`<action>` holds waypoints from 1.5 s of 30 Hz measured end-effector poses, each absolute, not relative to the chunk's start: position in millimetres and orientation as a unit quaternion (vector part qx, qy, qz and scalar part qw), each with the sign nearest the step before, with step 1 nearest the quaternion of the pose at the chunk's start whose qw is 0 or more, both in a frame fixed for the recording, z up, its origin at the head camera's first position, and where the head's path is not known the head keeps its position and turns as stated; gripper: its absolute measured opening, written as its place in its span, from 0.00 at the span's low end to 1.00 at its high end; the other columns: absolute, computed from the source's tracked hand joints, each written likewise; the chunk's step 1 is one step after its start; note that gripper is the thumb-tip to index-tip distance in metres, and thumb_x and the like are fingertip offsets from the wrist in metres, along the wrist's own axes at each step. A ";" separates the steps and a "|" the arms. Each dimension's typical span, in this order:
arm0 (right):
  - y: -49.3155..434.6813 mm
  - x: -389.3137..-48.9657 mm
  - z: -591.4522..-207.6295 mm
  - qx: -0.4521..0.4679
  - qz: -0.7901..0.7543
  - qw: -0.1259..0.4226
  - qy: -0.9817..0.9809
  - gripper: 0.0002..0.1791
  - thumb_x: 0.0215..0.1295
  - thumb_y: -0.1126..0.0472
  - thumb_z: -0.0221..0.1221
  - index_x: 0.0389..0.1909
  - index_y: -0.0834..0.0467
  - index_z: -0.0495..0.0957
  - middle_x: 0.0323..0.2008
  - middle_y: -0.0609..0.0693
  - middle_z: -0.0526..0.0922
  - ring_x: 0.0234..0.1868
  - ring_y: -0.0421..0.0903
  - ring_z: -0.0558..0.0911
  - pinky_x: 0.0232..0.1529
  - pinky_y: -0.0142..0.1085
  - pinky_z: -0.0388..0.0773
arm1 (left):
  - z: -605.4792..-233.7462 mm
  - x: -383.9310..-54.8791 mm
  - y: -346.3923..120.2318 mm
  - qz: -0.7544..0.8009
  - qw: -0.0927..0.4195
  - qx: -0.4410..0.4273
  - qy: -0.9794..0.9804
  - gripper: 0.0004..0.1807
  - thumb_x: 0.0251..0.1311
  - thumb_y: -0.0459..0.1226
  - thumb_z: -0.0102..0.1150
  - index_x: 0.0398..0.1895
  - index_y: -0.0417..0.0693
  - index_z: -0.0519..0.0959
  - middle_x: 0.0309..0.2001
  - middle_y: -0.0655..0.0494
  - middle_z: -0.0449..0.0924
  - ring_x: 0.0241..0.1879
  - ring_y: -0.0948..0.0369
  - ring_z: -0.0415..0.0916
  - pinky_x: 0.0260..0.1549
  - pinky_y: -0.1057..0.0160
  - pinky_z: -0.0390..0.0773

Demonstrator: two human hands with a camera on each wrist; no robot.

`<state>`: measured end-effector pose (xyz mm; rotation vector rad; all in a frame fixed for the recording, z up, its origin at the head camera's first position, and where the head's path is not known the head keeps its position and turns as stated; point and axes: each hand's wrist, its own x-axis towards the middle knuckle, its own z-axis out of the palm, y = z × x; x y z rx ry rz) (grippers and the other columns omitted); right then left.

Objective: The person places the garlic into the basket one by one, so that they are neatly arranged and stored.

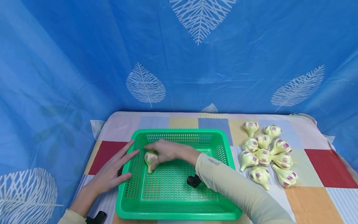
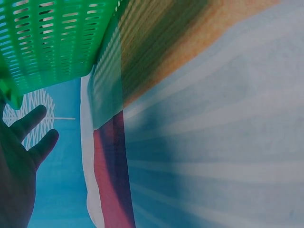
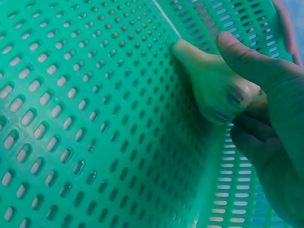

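My right hand [image 1: 165,151] reaches down into the green plastic basket [image 1: 179,216] and holds a garlic bulb [image 1: 151,157] near its left wall. In the right wrist view the thumb lies along one side of this bulb [image 3: 216,85], with the curled fingers at its far end; its stem touches the perforated floor. My left hand [image 1: 113,169] is at the basket's left rim, fingers spread and fairly straight. From the left wrist view, two of its fingers [image 2: 42,147] show beside the basket's outer wall.
Several more garlic bulbs [image 1: 263,157] lie in a cluster to the right of the basket. A patchwork cloth [image 1: 305,202] covers the table. Blue curtains [image 1: 240,62] with white leaf prints hang behind and at the sides.
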<state>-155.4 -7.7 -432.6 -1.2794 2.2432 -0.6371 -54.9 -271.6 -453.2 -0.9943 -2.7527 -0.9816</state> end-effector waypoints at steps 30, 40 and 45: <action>96.7 -120.7 -332.6 -0.491 -0.103 0.067 0.862 0.54 0.65 0.21 0.41 0.81 0.53 0.49 0.81 0.49 0.44 0.80 0.48 0.36 0.76 0.46 0.41 | -452.3 -53.7 -271.3 -0.316 0.032 -0.313 -0.895 0.44 0.55 0.43 0.66 0.78 0.58 0.62 0.81 0.52 0.45 0.76 0.53 0.50 0.50 0.41 0.80; 155.3 -106.5 -340.8 -0.434 -0.133 0.025 0.891 0.52 0.67 0.27 0.50 0.81 0.54 0.49 0.81 0.51 0.45 0.80 0.51 0.38 0.76 0.50 0.43 | -454.4 -53.1 -273.2 -0.320 0.037 -0.318 -0.892 0.44 0.55 0.43 0.65 0.78 0.56 0.63 0.81 0.51 0.46 0.76 0.54 0.50 0.51 0.40 0.79; 172.1 -95.3 -352.4 -0.405 -0.152 0.030 0.901 0.51 0.67 0.30 0.55 0.81 0.52 0.48 0.81 0.49 0.42 0.80 0.51 0.38 0.75 0.53 0.45 | -453.9 -53.8 -272.2 -0.318 0.030 -0.311 -0.895 0.44 0.55 0.43 0.66 0.78 0.58 0.62 0.81 0.53 0.45 0.77 0.54 0.49 0.52 0.38 0.77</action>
